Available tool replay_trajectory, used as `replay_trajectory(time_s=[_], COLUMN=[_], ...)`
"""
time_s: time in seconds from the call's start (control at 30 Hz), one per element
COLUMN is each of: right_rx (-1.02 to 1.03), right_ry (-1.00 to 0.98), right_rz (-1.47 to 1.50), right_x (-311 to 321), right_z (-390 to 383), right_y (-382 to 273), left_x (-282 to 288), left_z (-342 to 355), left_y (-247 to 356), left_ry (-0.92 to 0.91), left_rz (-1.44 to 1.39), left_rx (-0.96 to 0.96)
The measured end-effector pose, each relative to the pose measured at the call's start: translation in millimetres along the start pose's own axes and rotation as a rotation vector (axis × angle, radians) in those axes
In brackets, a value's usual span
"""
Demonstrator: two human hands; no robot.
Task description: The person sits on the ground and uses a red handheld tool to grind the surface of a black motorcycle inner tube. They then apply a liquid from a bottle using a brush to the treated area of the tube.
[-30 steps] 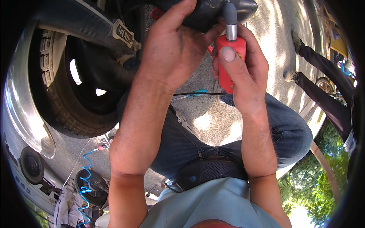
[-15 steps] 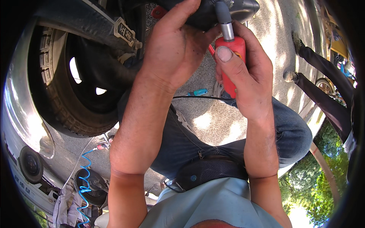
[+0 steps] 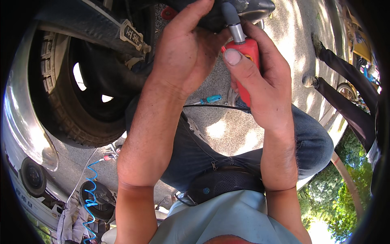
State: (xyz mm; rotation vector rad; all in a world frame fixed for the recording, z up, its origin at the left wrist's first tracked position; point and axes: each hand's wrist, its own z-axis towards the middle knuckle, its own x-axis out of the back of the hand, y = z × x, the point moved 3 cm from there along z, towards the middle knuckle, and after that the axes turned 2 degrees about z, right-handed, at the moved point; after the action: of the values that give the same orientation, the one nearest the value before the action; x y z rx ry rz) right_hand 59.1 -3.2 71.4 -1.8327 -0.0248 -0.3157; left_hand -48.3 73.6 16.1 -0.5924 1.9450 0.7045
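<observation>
My right hand (image 3: 266, 77) is closed around a red hand tool (image 3: 248, 53), with the thumb lying across its body. A shiny metal collar and a dark grey rounded tip (image 3: 230, 13) extend from the tool's upper end. That tip reaches against or just in front of a black rounded part (image 3: 258, 9) at the top; contact is unclear. My left hand (image 3: 185, 49) cups the same black part from the left, thumb along its near side. The left fingers pass partly out of sight beneath it, close to the tool's collar.
A blue-handled tool (image 3: 211, 99) and a black cable (image 3: 215, 106) lie on the ground between my knees. To the left stands a large tyre (image 3: 81, 126) below a dark metal beam (image 3: 93, 32). A coiled blue hose (image 3: 91, 199) runs at lower left. A person's dark-trousered legs (image 3: 341, 105) show at right.
The red tool has tilted, its tip shifting slightly left, and my right thumb has moved left with it. My left hand has stayed nearly still.
</observation>
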Motion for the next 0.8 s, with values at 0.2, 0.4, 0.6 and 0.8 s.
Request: replay_trajectory(time_s=[0.2, 0.4, 0.6, 0.8], right_rx=[-0.016, -0.104, -0.079, -0.033], right_ry=[-0.004, -0.04, -0.038, -0.018], right_rz=[0.012, 0.191, 0.199, 0.037], right_x=[1.2, 5.7, 7.5, 2.7], right_z=[0.7, 0.7, -1.4, 2.0], right_y=[0.8, -0.4, -7.8, -2.6], left_x=[4.2, -5.7, 8.8, 7.1], left_z=[3.8, 2.5, 8.7, 8.7], left_y=[-4.0, 0.2, -3.5, -5.9], left_ry=[-0.033, 0.064, -0.072, -0.08], left_rz=[-0.032, -0.029, -0.061, -0.064], left_rx=[0.008, -0.03, -0.046, -0.044])
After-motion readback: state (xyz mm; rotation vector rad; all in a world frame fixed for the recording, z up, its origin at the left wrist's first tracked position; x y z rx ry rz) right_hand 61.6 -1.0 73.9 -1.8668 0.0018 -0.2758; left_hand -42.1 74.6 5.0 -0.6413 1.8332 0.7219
